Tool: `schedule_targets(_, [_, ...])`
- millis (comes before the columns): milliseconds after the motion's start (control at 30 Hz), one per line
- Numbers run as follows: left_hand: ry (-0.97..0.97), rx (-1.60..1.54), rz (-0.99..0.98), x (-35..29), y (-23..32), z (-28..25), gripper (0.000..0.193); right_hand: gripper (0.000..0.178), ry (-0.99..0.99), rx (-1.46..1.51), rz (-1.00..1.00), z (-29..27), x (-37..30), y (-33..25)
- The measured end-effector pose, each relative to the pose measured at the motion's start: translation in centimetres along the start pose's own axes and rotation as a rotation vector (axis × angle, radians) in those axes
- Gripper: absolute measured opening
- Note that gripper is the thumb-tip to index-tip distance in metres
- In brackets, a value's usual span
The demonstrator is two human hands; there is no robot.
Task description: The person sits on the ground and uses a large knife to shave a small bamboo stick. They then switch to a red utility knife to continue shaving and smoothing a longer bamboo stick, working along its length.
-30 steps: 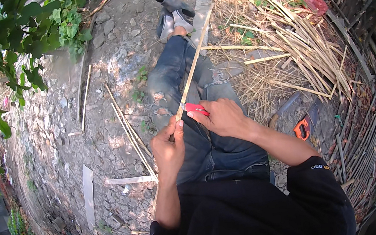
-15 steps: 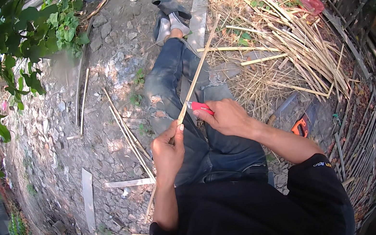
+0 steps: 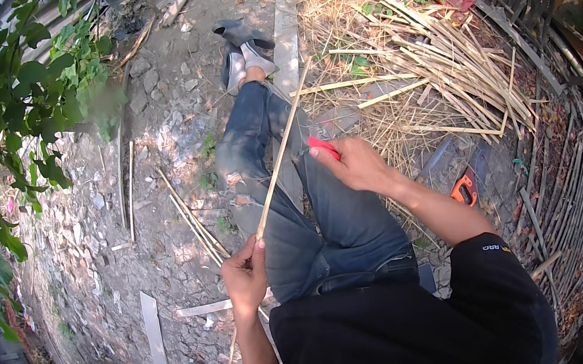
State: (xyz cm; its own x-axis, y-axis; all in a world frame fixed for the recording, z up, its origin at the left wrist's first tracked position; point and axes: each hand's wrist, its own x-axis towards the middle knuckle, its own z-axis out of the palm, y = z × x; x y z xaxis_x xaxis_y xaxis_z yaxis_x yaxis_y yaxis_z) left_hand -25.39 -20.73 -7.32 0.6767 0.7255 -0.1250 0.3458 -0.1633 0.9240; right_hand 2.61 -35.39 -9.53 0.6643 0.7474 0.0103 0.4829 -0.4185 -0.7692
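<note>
The red tool (image 3: pixel 323 148) is now parted from the strip (image 3: pixel 279 166), toward three o'clock; shaving seems paused. They are pinched by closed right hand (image 3: pixel 362 164) and left hand (image 3: pixel 244 278) respectively.

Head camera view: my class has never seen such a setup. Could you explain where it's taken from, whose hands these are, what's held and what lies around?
No machine here: these are a person's own bare hands, seen from a wide fisheye camera on their head, looking down, so straight edges bend. The left hand pinches a pale strip that slants up over the jeans. The right hand grips a small red tool. On the rough ground lie, to the right, a heap of pale strips and an orange-handled saw.
</note>
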Motion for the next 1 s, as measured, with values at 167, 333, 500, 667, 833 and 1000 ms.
schedule_targets(167, [-0.022,0.073,0.085,0.4,-0.6,0.4,0.027,0.063,-0.170,-0.082,-0.018,2.2,-1.5,-3.9])
schedule_targets(333, [-0.065,0.182,0.007,-2.7,0.0,-1.8,0.024,0.079,0.181,-0.046,0.271,-2.5,7.2,6.5])
schedule_targets(500, [-0.078,-0.030,-0.048,-4.1,0.0,-3.4,0.024,0.084,0.472,0.202,0.422,-6.7,9.0,17.4])
schedule_targets(667, [-0.076,-0.014,-0.030,-2.5,0.2,-2.4,0.024,0.079,0.381,0.413,0.421,-5.7,7.7,13.2])
schedule_targets(833, [-0.085,-0.009,0.054,-0.3,0.0,-0.7,0.026,0.069,0.225,0.300,0.143,-3.1,5.0,4.6])
schedule_targets(1000, [-0.084,0.001,0.047,0.9,0.9,0.9,0.027,0.059,-0.026,0.162,-0.102,-0.1,0.7,-2.7])
